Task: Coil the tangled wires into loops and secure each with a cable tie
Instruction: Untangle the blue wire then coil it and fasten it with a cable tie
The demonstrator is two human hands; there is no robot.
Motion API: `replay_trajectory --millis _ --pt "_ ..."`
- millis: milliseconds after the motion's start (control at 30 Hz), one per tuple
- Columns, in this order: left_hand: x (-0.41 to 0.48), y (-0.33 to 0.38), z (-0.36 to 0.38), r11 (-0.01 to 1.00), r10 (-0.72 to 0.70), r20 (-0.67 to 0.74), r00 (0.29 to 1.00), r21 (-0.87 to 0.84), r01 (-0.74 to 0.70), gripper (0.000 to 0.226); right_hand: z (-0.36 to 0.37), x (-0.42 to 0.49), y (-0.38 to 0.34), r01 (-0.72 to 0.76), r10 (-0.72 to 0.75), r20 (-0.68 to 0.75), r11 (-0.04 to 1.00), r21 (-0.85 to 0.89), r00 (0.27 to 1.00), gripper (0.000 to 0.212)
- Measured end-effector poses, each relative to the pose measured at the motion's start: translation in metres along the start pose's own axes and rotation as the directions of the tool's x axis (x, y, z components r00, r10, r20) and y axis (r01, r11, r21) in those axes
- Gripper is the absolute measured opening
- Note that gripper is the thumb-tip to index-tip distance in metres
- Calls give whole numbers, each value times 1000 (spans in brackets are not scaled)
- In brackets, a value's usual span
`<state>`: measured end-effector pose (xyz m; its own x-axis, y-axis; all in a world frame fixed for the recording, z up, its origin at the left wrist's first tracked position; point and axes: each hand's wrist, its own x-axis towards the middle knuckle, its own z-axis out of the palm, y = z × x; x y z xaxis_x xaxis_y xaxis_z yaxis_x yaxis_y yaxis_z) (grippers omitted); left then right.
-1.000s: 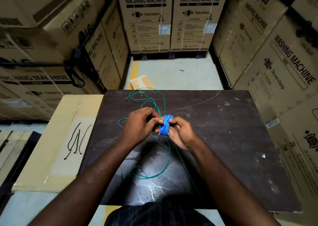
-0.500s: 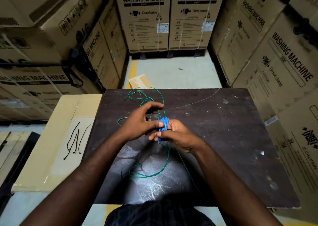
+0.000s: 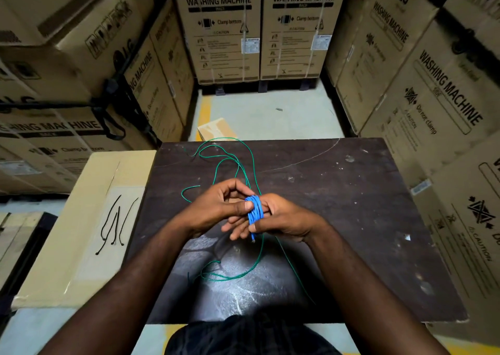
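Green wire (image 3: 227,279) vanishes behind blue coil (image 3: 255,210); carton print (image 3: 216,46) illegible.

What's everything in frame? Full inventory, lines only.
table: 1, dark brown, centre
flat cardboard box: 1, tan, left of table
cable ties: about 4, black, on flat cardboard box
blue wire coil: 1, blue, wound around right hand fingers
green wire: count unclear, green, tangled loose on table
small box: 1, tan, floor beyond table
washing machine cartons: many, brown, stacked around
left hand: 1, thumb on blue wire coil
right hand: 1, holding blue wire coil
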<state>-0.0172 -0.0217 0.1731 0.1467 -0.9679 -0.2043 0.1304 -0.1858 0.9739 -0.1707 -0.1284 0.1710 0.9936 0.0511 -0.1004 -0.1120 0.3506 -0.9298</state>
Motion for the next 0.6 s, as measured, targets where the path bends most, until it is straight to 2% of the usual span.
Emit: replay_trajectory --millis 133,267,367,467,600 --pt "7 1 8 997 21 -66 998 70 -17 20 -7 -2 0 3 1 -56 998 66 998 41" --pt "12 0 13 996 59 -164 985 72 -47 17 -16 -5 1 25 2 -207 991 128 978 43" --pt "16 -2 15 993 90 -253 963 99 -67 18 -20 -2 1 42 -8 -259 991 128 966 42" --pt "20 -4 15 990 119 -349 929 116 -83 16 -21 5 1 70 -40 -345 995 75 938 42" --pt "21 -8 14 993 108 -455 884 91 -75 18 -24 13 10 106 -150 -534 988 -112 832 37"
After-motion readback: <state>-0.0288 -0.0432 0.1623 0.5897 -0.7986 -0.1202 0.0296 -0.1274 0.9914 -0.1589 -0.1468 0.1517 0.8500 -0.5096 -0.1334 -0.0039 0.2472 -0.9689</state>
